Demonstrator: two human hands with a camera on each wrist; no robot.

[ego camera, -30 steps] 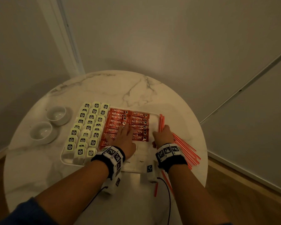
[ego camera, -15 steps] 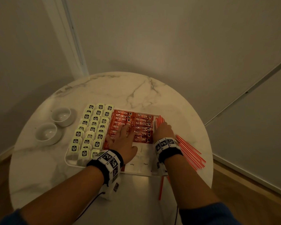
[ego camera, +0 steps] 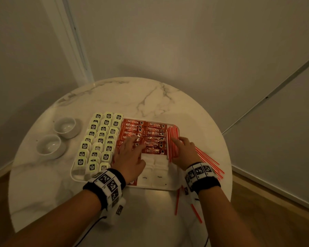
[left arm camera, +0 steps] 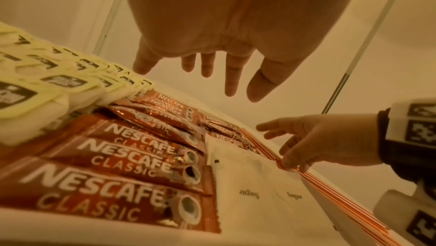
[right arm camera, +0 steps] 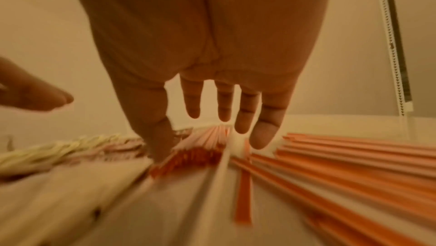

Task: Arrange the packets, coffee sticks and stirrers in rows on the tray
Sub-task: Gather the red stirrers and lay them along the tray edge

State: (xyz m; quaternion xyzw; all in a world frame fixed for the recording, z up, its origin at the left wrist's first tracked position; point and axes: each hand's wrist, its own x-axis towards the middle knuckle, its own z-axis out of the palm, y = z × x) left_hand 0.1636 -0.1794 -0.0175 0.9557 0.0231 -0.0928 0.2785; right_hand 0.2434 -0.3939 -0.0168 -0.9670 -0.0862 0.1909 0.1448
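A white tray (ego camera: 159,188) holds three columns of pale tea packets (ego camera: 100,139), two columns of red coffee sticks (ego camera: 154,130) and white sugar packets (ego camera: 159,168) at the front. Red stirrers (ego camera: 173,138) lie in a bundle along its right edge. My left hand (ego camera: 132,148) is spread flat over the left coffee column; in the left wrist view its fingers (left arm camera: 231,74) are straight, just above the sticks (left arm camera: 122,156). My right hand (ego camera: 184,150) rests on the stirrer bundle (right arm camera: 200,149), thumb on its inner side, fingers straight on the outer side.
A loose pile of stirrers (ego camera: 209,161) fans out on the round marble table right of the tray. Two more stirrers (ego camera: 177,200) lie by the tray's front right corner. Two white bowls (ego camera: 65,127) (ego camera: 49,146) stand to the left. Walls close in behind.
My right hand has shifted onto the stirrer bundle at the tray's right edge, and the bundle now lies straighter along it. My left hand stays over the coffee sticks.
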